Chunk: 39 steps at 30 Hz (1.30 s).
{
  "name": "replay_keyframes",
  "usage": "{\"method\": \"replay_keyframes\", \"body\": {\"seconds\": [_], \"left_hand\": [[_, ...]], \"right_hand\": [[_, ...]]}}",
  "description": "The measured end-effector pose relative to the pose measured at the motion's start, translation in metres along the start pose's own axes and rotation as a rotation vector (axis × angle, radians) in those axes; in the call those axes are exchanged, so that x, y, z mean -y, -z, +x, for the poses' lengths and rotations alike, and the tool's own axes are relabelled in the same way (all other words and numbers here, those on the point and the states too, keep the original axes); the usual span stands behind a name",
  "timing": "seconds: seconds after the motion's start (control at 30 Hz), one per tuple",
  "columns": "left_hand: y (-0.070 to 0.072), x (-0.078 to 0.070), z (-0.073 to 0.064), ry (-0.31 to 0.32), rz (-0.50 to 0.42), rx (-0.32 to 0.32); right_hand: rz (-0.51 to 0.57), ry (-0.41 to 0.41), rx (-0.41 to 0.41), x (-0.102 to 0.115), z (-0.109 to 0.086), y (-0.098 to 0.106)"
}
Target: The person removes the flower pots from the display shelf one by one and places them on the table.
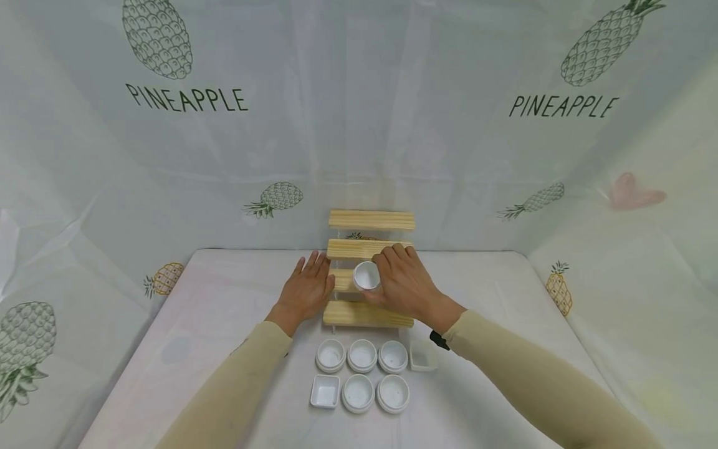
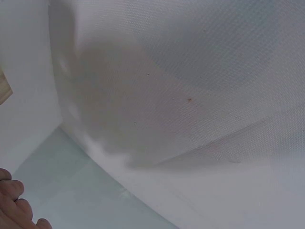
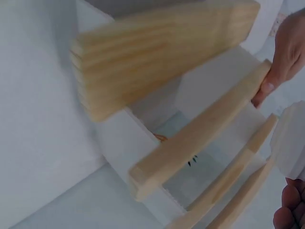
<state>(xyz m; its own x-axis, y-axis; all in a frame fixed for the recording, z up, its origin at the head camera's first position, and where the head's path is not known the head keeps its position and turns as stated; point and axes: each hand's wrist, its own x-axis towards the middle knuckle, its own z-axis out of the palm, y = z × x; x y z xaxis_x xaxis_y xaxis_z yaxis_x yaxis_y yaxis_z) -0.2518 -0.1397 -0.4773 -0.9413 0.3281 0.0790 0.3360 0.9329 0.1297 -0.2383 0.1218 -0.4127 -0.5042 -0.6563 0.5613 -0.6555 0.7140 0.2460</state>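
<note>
A slatted wooden rack [image 1: 368, 313] with white side panels stands at the back of the table. My left hand [image 1: 305, 287] lies along the rack's left side with its fingers straight; the right wrist view also catches this hand [image 3: 288, 47] beside the slats. My right hand [image 1: 406, 280] grips a small white round cup [image 1: 367, 276] in front of the middle slats, its opening facing the head camera. In the right wrist view the cup [image 3: 289, 143] is partly cut off at the edge. Only the fingertips of the left hand [image 2: 16, 205] show in the left wrist view.
In front of the rack stand several white round cups [image 1: 362, 355] in two rows. A white square dish [image 1: 325, 391] sits at front left, and a clear square container [image 1: 423, 357] at back right. Behind the table hangs a pineapple-printed cloth [image 1: 370, 137].
</note>
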Motion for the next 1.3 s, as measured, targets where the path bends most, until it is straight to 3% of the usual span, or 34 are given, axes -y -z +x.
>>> {"method": "replay_keyframes", "body": {"seconds": [0.23, 0.53, 0.87, 1.3], "left_hand": [[-0.002, 0.002, 0.0, -0.005, -0.008, -0.005], [0.0, 0.003, 0.0, 0.009, -0.035, 0.022], [0.002, 0.0, -0.001, 0.006, -0.039, 0.013], [0.0, 0.0, 0.001, -0.001, -0.024, 0.007]], "right_hand": [[0.048, 0.008, 0.047, 0.009, -0.034, 0.01], [0.068, 0.046, 0.02, 0.014, -0.068, 0.017], [0.104, 0.032, 0.028, 0.019, -0.098, 0.026], [0.178, -0.011, 0.076, 0.021, -0.154, 0.039]]}}
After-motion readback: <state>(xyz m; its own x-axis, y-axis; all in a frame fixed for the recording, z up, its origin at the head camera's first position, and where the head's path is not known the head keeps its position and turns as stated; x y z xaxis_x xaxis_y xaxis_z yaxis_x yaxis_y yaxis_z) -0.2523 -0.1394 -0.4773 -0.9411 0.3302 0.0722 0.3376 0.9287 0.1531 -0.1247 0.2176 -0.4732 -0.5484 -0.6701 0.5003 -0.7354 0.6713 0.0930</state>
